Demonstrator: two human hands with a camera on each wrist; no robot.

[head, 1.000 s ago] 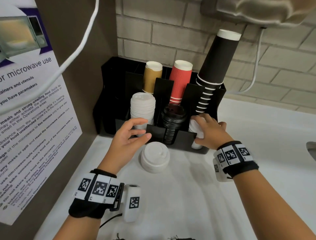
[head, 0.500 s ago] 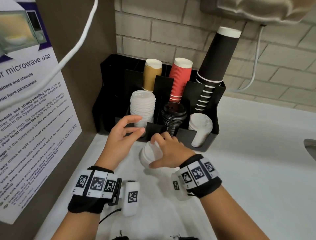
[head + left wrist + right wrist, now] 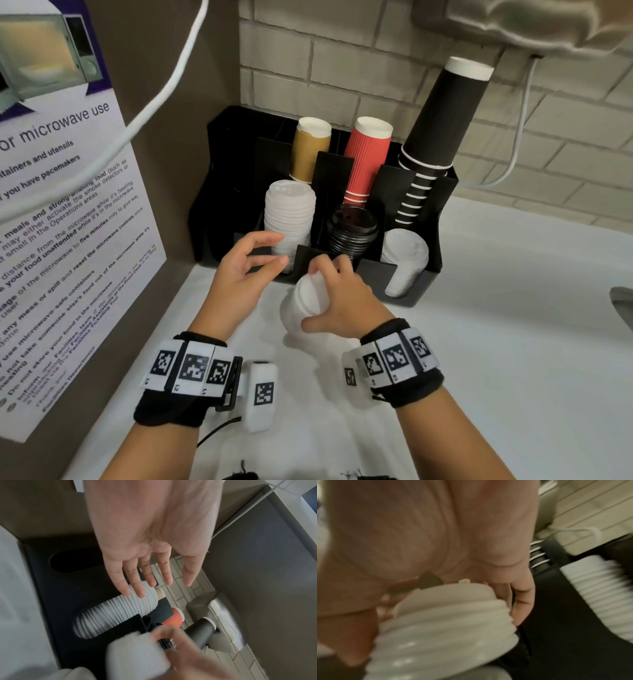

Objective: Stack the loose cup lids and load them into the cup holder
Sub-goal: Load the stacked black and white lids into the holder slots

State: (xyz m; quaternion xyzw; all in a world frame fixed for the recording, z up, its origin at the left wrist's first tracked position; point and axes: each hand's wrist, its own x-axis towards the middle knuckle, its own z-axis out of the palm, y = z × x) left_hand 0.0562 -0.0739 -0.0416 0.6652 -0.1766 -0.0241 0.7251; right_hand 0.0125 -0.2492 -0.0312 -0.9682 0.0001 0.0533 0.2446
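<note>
My right hand (image 3: 337, 301) grips a short stack of white lids (image 3: 306, 305), tilted and lifted a little off the white counter just in front of the black cup holder (image 3: 421, 287). The right wrist view shows fingers curled round the ribbed stack of white lids (image 3: 447, 628). My left hand (image 3: 246, 270) hovers open to the left of it, fingers spread near the tall stack of white lids (image 3: 289, 212) in the holder's left front slot; the left wrist view shows the left hand (image 3: 150, 580) empty above that white stack (image 3: 116, 614). Black lids (image 3: 352, 229) fill the middle slot, more white lids (image 3: 404, 260) the right.
Tan cups (image 3: 310, 147), red cups (image 3: 368, 154) and tall black cups (image 3: 442, 130) stand in the holder's back slots. A brown panel with a microwave notice (image 3: 68, 212) walls the left side. A white cable (image 3: 164, 89) hangs across it. A brick wall is behind.
My right hand came from the holder's right slot to the loose lid stack on the counter, gripped it and tipped it up. The left hand stayed hovering by the left slot.
</note>
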